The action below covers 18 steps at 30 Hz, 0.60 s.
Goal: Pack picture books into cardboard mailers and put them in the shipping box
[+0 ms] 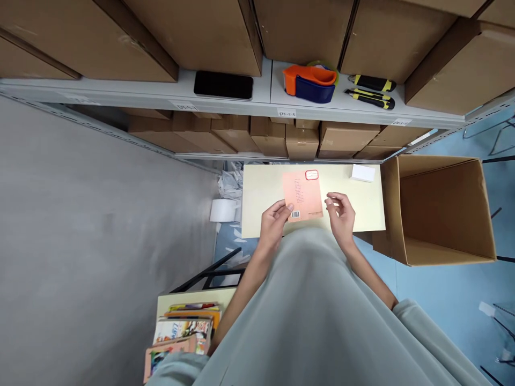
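Observation:
A thin pink book (pixel 304 193) with its back cover up is gripped at its lower left edge by my left hand (pixel 276 221), thumb on top. Columns of small print, a barcode (pixel 295 214) and a white sticker with a red border (pixel 311 175) show on the cover. Just off the book's right edge, my right hand (pixel 341 214) hovers with loosely curled fingers and nothing visible in them. Both hands are over a pale table (pixel 257 201). A small white stack that looks like labels (pixel 362 172) lies at its far right.
An open cardboard box (pixel 446 209) stands right of the table. Above, a shelf (pixel 265 86) carries boxes, a phone (pixel 223 85), a tape dispenser (pixel 309 83) and cutters (pixel 372 91). A white roll (pixel 223 210) is left; piled books (pixel 183 332) lie lower left.

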Each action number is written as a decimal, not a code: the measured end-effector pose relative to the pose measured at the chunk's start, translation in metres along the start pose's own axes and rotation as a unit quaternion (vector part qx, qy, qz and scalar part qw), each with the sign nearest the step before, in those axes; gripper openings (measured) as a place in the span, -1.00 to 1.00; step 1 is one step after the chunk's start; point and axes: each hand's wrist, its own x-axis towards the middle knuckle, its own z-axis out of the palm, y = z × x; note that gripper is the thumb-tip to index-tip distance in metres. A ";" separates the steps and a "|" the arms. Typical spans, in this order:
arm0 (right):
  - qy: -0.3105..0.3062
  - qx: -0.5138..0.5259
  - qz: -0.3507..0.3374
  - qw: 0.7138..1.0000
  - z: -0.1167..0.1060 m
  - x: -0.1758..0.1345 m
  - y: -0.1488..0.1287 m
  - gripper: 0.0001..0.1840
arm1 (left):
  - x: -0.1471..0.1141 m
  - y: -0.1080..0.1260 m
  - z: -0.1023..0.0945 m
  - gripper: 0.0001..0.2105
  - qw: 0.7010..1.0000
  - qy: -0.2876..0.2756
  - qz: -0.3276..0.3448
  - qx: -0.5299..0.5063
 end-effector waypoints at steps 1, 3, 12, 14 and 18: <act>0.007 -0.015 -0.015 1.000 0.001 -0.002 -0.003 -0.57 | -0.002 0.000 0.003 -0.51 0.998 0.028 0.036 0.035; -0.043 -0.016 -0.016 0.999 0.006 -0.007 -0.009 -0.54 | -0.008 0.000 0.010 -0.60 0.983 0.070 0.116 0.121; -0.126 0.070 0.057 0.988 0.022 -0.015 -0.008 -0.43 | -0.030 -0.006 0.036 -0.79 0.899 -0.010 0.297 0.323; -0.117 0.077 0.061 0.988 0.014 -0.008 -0.007 -0.44 | -0.029 -0.004 0.033 -0.75 0.896 -0.016 0.303 0.323; -0.151 0.101 0.072 0.981 -0.005 0.005 -0.010 -0.42 | -0.018 0.002 0.016 -0.58 0.935 0.061 0.238 0.257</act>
